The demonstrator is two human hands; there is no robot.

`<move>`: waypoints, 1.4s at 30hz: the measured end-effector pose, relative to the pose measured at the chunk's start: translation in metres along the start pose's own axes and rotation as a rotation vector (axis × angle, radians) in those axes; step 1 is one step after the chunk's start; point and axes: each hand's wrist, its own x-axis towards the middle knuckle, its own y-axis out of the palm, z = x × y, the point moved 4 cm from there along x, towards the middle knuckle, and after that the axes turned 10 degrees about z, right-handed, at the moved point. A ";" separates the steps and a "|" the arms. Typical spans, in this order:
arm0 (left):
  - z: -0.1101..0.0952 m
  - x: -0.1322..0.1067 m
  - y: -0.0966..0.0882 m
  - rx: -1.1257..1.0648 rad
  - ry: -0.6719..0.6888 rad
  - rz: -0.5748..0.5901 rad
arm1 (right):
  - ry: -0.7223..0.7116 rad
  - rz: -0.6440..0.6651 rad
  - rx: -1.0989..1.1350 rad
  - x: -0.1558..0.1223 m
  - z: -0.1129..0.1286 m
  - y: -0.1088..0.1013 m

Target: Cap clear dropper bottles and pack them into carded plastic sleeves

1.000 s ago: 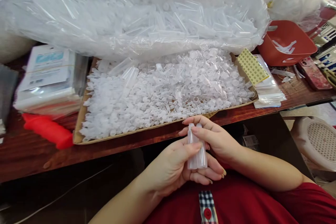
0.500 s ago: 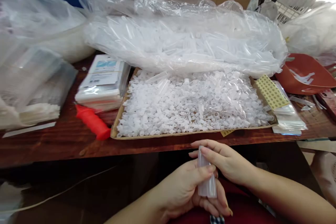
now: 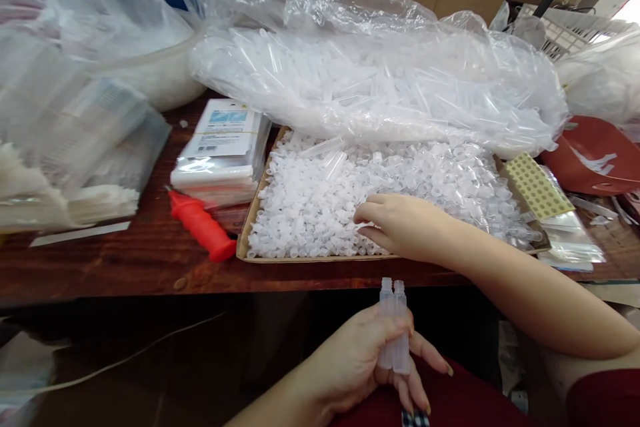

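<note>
We note the left grip [image 3: 353, 367] clenched around two small clear bottles [image 3: 393, 300], held upright side by side, necks up, thumb across their fronts. The bottles sit off the surface [image 3: 125, 267], just in front of its near edge and about midway along it. The right grip [image 3: 405, 230] rests on a heap of small white caps [image 3: 310, 207], fingers stretched leftward and lightly curled with the thumb tucked beneath. We cannot tell whether it pinches a cap or lies loose. The caps fill a shallow cardboard tray [image 3: 249, 233] that lies along the near edge, at the middle. Behind the tray, toward the far edge, a large clear bag of tubes [image 3: 375, 80] slumps over the tray's back rim. Just left of the tray lies a red tool [image 3: 203, 227], and behind it a stack of sealed packets [image 3: 225, 147]. Near the right edge we log a yellow dotted sheet [image 3: 537, 187] and a red basket [image 3: 595, 160].
</note>
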 end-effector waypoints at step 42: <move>-0.025 0.010 0.019 0.492 -0.188 -0.004 | -0.322 0.248 0.476 -0.098 -0.033 -0.004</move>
